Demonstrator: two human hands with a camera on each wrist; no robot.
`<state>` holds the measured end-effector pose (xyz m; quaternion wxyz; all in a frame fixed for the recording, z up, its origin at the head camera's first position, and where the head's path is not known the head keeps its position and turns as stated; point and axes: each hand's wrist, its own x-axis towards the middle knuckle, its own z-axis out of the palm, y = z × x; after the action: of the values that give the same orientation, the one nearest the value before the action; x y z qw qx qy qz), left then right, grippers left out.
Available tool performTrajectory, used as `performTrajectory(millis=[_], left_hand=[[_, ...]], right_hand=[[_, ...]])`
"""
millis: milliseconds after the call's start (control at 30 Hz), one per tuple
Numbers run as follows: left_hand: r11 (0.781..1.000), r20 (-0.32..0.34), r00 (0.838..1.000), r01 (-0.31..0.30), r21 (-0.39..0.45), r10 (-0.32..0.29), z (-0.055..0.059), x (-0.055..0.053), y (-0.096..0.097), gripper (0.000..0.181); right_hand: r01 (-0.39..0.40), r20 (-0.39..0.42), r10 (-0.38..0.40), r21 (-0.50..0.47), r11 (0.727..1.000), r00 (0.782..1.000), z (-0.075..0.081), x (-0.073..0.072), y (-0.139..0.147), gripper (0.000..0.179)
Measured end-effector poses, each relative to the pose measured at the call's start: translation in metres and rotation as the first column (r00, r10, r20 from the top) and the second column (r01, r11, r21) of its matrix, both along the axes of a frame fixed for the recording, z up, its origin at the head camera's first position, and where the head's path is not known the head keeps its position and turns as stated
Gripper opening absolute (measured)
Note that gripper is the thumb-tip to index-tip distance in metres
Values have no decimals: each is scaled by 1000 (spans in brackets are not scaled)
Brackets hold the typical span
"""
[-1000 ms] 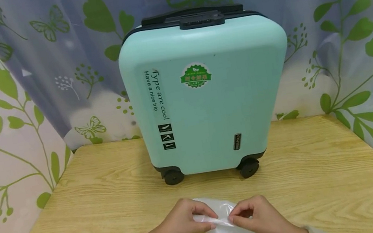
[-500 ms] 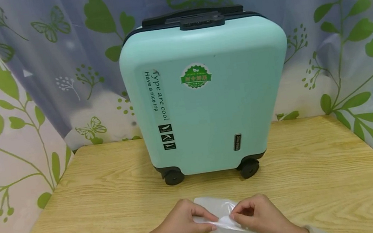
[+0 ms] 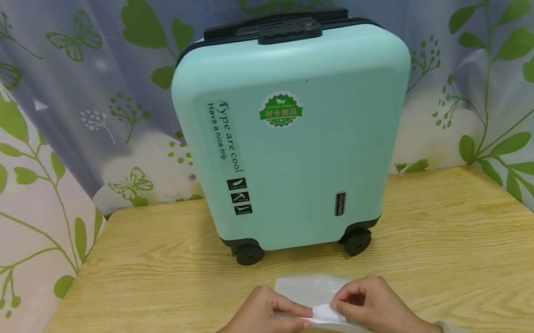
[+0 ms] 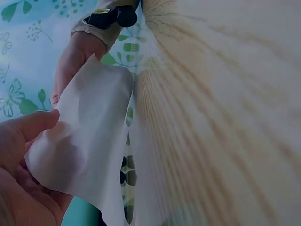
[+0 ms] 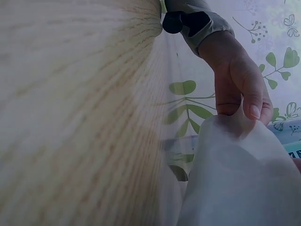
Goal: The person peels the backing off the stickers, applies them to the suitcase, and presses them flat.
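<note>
A leaf-and-butterfly-print curtain (image 3: 62,132) hangs in soft folds at the far side, behind a smooth wood-grain bench (image 3: 463,247). On it stands a mint, hard-shelled suitcase (image 3: 296,156) with rounded corners. At the near side, before the suitcase, a thin, whitish, faintly glossy sheet (image 3: 307,291) bends between two hands. The left hand's (image 3: 264,317) grip pinches its left part; the right hand's (image 3: 375,308) grip pinches farther right. A scalloped green sticker (image 3: 280,109) marks the shell.
</note>
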<state>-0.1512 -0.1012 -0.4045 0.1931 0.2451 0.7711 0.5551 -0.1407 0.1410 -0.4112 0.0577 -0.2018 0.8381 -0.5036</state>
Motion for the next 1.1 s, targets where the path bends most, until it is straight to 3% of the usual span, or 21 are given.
performTrajectory(millis=[633, 1100], left_hand=[[1000, -29, 999, -18, -3, 18, -2, 3, 0, 13], [999, -31, 999, 21, 38, -20, -3, 5, 0, 16]], right_hand=[[39, -9, -39, -6, 999, 999, 1, -1, 2, 10], [50, -50, -51, -15, 999, 997, -1, -2, 5, 9]])
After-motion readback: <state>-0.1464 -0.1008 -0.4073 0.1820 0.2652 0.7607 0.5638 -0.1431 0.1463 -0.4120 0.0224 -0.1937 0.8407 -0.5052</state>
